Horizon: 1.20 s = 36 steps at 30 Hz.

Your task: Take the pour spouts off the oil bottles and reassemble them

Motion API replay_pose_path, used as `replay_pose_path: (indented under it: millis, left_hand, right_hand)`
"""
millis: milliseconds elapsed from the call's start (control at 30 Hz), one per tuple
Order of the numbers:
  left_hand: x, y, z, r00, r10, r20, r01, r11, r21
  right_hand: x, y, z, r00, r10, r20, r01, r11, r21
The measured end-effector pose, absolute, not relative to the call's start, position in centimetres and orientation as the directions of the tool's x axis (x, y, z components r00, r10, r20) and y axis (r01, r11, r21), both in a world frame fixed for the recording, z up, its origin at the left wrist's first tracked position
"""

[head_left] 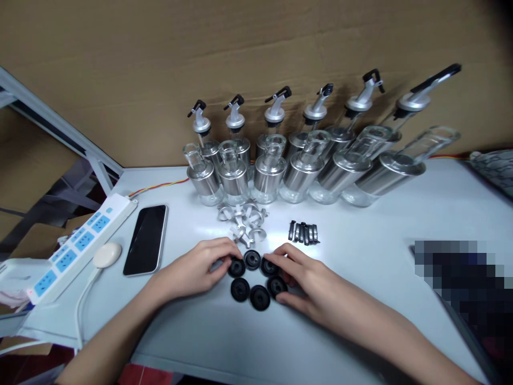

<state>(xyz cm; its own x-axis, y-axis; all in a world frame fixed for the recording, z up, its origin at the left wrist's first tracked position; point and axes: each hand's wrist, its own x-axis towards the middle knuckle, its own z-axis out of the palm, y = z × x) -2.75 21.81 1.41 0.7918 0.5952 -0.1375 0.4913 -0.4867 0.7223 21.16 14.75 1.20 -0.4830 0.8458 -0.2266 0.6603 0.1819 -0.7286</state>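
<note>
Several black round plastic stoppers (259, 298) lie in a small ring on the white table. My left hand (196, 267) pinches the ring's left stopper (236, 267) between thumb and fingertips. On the other side my right hand (310, 275) has its fingertips on the upper right stopper (270, 267) and its thumb against the lower right stopper (276, 287). Just behind the ring sits a loose pile of silver pour spout pieces (241, 227). A row of small black-and-silver levers (303, 233) lies beyond my right hand.
Glass bottles with steel sleeves (269, 174) stand in a front row. Behind them are bottles with pour spouts (275, 109), against a cardboard wall (160, 80). On the left lie a phone (145, 239) and power strip (82, 243); a dark, pixelated object (468, 294) is on the right.
</note>
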Motion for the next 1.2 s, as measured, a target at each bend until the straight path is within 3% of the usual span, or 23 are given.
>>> replay_pose_path:
  millis: [367, 533, 1200]
  left_hand:
    - [-3.3, 21.3, 2.9, 0.795, 0.501, -0.341, 0.544, -0.342, 0.766]
    - [-3.0, 21.1, 1.8, 0.752, 0.558, -0.350, 0.594, -0.344, 0.727]
    - [-2.7, 21.4, 0.9, 0.800, 0.514, -0.308, 0.541, -0.398, 0.741]
  right_hand:
    - [20.9, 14.6, 1.3, -0.444, 0.870, -0.213, 0.653, 0.151, -0.742]
    - [20.8, 14.6, 0.6, -0.453, 0.867, -0.207, 0.654, 0.166, -0.738]
    - [20.2, 14.7, 0.0, -0.458, 0.862, -0.217, 0.647, 0.156, -0.746]
